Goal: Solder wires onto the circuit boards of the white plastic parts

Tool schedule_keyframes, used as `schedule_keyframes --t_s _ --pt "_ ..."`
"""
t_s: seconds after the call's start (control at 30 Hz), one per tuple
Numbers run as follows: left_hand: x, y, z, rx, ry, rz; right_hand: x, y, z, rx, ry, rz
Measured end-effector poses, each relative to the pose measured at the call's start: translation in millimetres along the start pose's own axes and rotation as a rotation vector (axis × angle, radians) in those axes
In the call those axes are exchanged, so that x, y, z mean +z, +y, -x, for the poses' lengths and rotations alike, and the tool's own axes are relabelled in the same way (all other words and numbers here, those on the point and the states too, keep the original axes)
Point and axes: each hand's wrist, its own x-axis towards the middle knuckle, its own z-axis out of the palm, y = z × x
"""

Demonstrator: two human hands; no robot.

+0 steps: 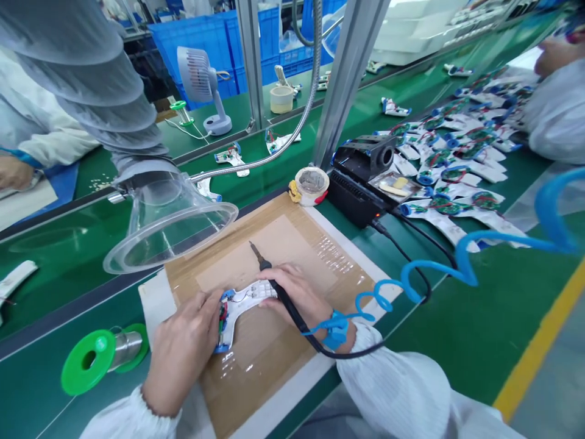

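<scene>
- Green desk [439,323], smooth-faced, carrying a tan board [274,390] with glossy clear tape across it.
- White part [242,302]: above the board, between both hands; contact with the board cannot be told. Curved form, broad end trimmed blue with red and green wiring.
- Left hand [183,341]: grip closed on the broad end, fingers lying over it.
- Right hand [299,296]: grip closed, thumb and fingers pinching the narrow end. A black-handled iron [286,302] lies through the same hand, its tip pointing away, apart from the part.
- Pot [315,198]: round, pale, at the board's far corner; rough grey matter inside, crumpled yellow stuff against its side.
- Clear packet [393,188]: beside the black unit [351,198]; yellowish pieces on or in it, not distinguishable.
- Spool [89,361]: green flanges, silvery wire wound on the core; lies on its side.
- Blue bins [214,33]: behind the desk; clear film visible at one.
- Hood [141,210]: transparent funnel on a grey, ribbed duct [105,91].
- Parts [450,174]: similar white pieces, heaped at right.
</scene>
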Motion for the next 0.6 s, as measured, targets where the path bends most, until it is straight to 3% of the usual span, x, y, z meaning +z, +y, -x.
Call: schedule_keyframes --t_s 0.2,0.47,0.6 --pt "0.6 -8.1 0.4 -0.064 -0.130 0.213 -0.2 -0.6 0.4 -0.039 -0.006 0.011" --pt "15.8 -10.6 19.5 -0.275 -0.016 0.577 -5.8 -11.2 -1.6 -0.079 -0.016 0.055" --pt "16.4 -7.8 20.6 -0.283 -0.004 0.607 -5.4 -14.5 -3.2 -0.100 0.001 0.088"
